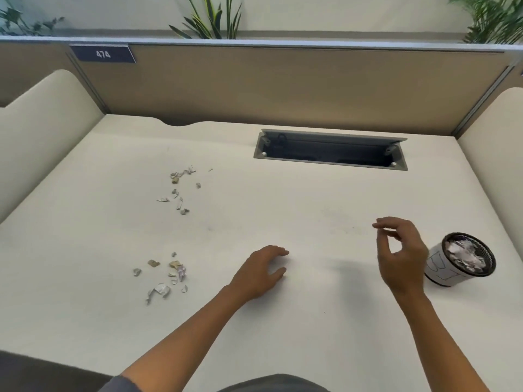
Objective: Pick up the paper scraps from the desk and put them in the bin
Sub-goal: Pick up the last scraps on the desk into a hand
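Hovering just beside the bin [464,260] with loosely curled, empty fingers [382,222], the right hand [402,256] looks freshly unloaded, while the left hand [261,268] rests flat and relaxed on the worktop [283,193], well apart from the paper scraps [167,274].

desk [283,199] bare between scraps [165,274] and bin [464,261].

Crumpled paper scraps [169,274] on a smooth matt desk [283,207]; bin [464,260] paper-wrapped, black mesh.

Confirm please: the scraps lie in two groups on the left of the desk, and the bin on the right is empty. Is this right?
Not quite. The head view shows the bin already holds crumpled paper; it is not empty. The rest is right: the scraps lie in two groups, one farther and one nearer, on the left of the desk, and the bin stands on the right.
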Demonstrator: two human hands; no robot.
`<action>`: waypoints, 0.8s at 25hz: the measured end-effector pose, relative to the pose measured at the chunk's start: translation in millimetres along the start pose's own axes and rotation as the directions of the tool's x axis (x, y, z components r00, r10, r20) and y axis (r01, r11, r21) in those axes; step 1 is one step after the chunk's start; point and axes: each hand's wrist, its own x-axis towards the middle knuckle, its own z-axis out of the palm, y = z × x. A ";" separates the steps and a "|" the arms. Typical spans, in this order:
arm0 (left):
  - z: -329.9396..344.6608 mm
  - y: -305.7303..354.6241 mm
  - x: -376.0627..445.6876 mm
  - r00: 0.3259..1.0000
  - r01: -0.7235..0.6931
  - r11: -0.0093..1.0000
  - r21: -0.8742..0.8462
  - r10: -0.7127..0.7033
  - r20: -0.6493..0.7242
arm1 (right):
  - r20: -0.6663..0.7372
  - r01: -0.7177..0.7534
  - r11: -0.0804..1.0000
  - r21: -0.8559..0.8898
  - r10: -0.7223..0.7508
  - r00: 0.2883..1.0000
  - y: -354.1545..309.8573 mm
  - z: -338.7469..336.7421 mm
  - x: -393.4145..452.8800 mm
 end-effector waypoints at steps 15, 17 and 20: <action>-105.4 -136.5 -98.8 0.678 0.616 0.785 -0.065 -0.571 -0.463 | 0.673 -0.045 0.957 0.288 -0.169 0.720 -97.7 169.2 -87.4; -105.4 -140.0 -101.7 0.699 0.609 0.792 -0.048 -0.564 -0.439 | 0.719 -0.064 0.961 0.270 -0.156 0.677 -103.5 178.7 -93.8; -105.3 -141.6 -107.0 0.755 0.548 0.836 -0.023 -0.505 -0.418 | 0.775 -0.074 0.967 0.242 -0.147 0.615 -110.0 192.8 -100.3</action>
